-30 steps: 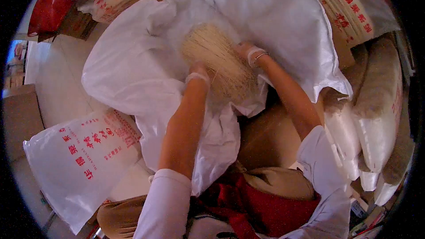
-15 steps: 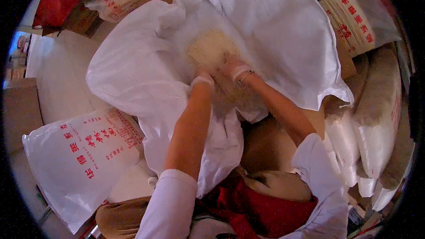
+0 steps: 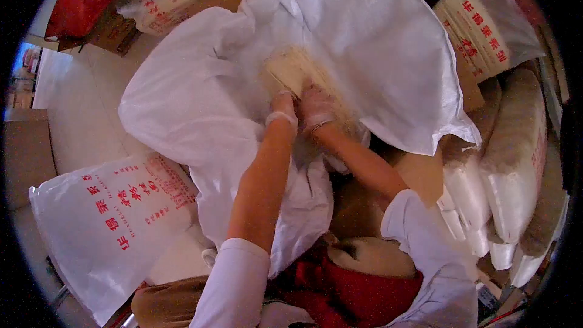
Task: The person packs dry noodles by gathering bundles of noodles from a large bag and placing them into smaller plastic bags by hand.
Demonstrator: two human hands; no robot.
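Pale dried noodles, thin and straight like rice sticks (image 3: 291, 68), lie in the mouth of a large white woven sack (image 3: 188, 79) spread wide in front of me. Both my hands wear clear thin gloves. My left hand (image 3: 283, 106) is closed at the near left edge of the noodles, its fingertips partly hidden. Beside it, my right hand (image 3: 316, 104), with a band at the wrist, has its fingers curled over a bunch of them. The two hands almost touch.
A white plastic bag with red print (image 3: 115, 225) lies at the left. Packed noodle bags (image 3: 473, 33) sit at the upper right, with long filled bags (image 3: 513, 158) stacked below. A red bag (image 3: 79, 3) and cardboard box (image 3: 112, 31) are at the upper left.
My right hand has drawn slightly nearer and closer to my left hand. The noodles beneath look shifted, lying in a more distinct bunch. The sack stays spread in place.
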